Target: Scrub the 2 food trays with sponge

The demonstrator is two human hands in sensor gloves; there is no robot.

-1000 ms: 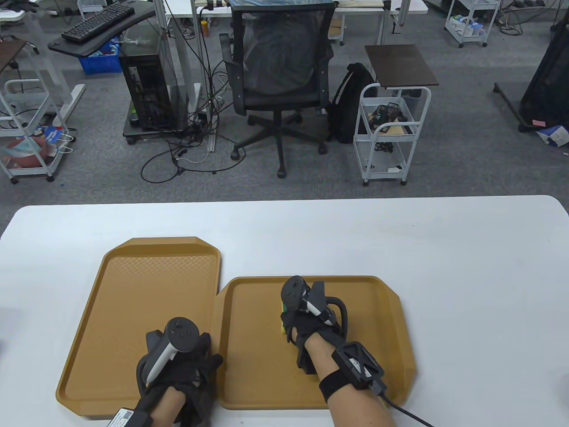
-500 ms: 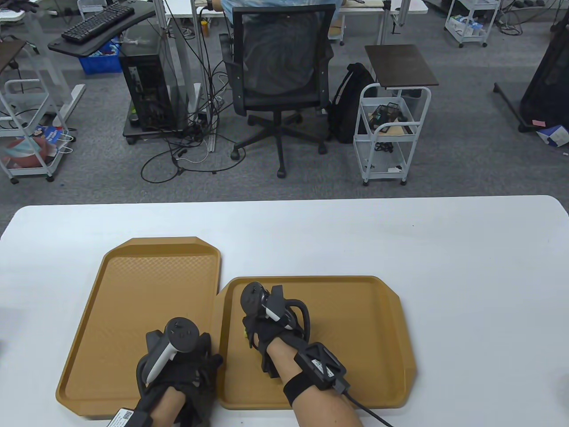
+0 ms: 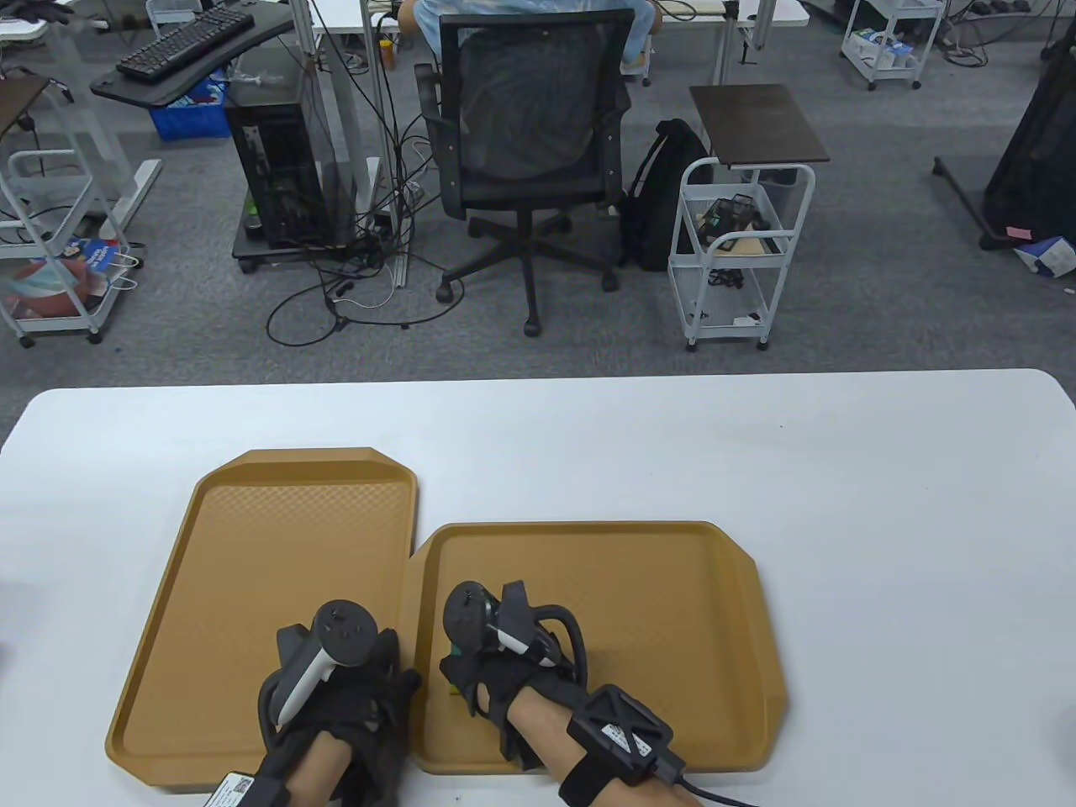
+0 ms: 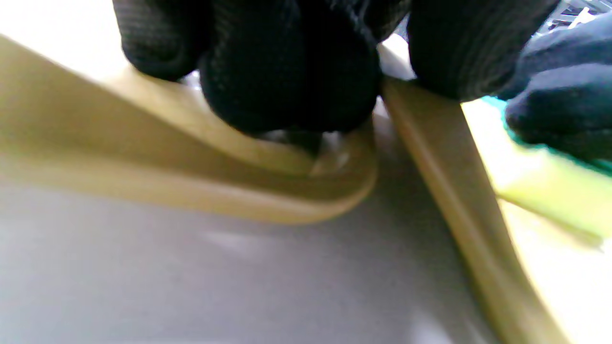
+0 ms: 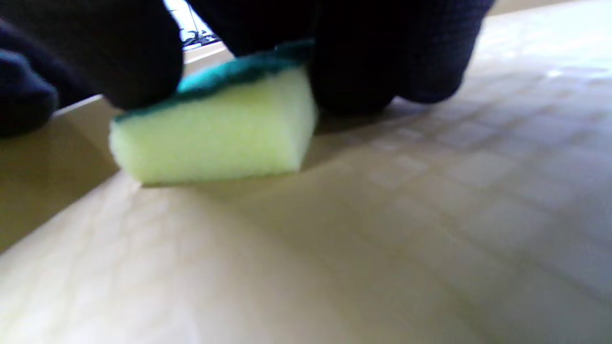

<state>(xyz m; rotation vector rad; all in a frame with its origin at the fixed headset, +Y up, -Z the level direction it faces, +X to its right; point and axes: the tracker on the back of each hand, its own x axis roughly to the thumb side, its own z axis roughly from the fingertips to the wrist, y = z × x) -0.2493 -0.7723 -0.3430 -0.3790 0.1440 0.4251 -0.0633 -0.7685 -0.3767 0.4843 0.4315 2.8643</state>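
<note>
Two tan food trays lie side by side on the white table: the left tray [image 3: 252,538] and the right tray [image 3: 664,605]. My right hand [image 3: 471,677] grips a yellow sponge with a green scouring top [image 5: 215,134] and holds it flat on the right tray's floor [image 5: 382,229] near its front left corner. In the table view only a sliver of the sponge [image 3: 454,691] shows under the glove. My left hand [image 3: 382,685] rests on the left tray's near right corner. Its fingertips [image 4: 287,71] press on the rims where both trays meet, and it grips nothing.
The table [image 3: 883,504] stretches bare to the right and behind the trays. Beyond its far edge stand an office chair [image 3: 525,143], a white cart [image 3: 740,244] and a computer tower [image 3: 277,168]. A cable [image 3: 723,799] trails from my right wrist.
My right hand has slid the sponge from the middle of the right tray leftward and toward me, to its near left corner. The left hand has stayed put.
</note>
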